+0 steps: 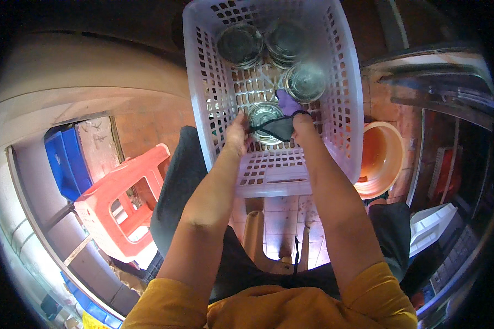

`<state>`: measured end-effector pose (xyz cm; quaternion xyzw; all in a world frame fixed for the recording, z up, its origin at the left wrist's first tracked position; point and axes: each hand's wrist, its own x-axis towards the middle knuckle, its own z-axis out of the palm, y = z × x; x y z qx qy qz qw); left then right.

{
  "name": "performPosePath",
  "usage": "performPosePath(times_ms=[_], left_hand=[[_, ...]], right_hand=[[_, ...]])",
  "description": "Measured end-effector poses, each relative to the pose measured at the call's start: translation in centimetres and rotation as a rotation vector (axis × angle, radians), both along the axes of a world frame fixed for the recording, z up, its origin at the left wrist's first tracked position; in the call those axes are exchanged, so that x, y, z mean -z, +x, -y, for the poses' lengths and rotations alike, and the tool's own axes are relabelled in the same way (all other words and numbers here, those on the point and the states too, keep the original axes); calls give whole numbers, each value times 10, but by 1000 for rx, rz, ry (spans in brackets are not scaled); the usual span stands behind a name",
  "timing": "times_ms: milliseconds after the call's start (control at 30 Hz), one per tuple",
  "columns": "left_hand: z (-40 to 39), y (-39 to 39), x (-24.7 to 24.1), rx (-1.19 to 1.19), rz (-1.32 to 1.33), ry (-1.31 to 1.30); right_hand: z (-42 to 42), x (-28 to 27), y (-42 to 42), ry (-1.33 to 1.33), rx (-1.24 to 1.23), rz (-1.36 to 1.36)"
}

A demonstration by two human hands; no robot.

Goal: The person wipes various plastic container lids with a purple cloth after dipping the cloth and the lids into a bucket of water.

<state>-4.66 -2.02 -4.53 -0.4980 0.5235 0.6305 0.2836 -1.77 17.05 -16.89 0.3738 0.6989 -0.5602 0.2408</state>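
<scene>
A white perforated plastic basket (275,190) stands before me with several round, clear glass-like dishes in it. Stacked dishes (240,45) lie at its far left, more (286,41) beside them, and another stack (305,82) at the right. Both hands reach inside, around the nearest stack (265,112). My left hand (237,133) is at that stack's left edge, its fingertips partly hidden. My right hand (302,125) grips a dark grey and purple cloth (280,128); the grey part stretches over the near stack towards my left hand. Whether my left fingers pinch its dark end cannot be told.
An orange round tub (380,160) stands right of the basket, partly behind it. At left are a red plastic stool or crate (121,205) and a blue bin (68,162). A white plastic container (432,228) lies at lower right. My knees flank the basket's near end.
</scene>
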Motion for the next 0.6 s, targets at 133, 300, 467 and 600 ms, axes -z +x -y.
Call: performPosePath(times_ms=[133,300,467,600], left_hand=[[-17,1,-3,93,-38,81],[-30,14,-28,87,-173,-101],[-56,36,-160,-166,-331,848],[-58,72,-227,-166,-515,1170]], right_hand=[[3,-66,-12,76,36,-94],[-1,-213,-4,-39,-321,-297],[31,-280,85,-483,-509,-687],[47,-342,90,238,-612,-808]])
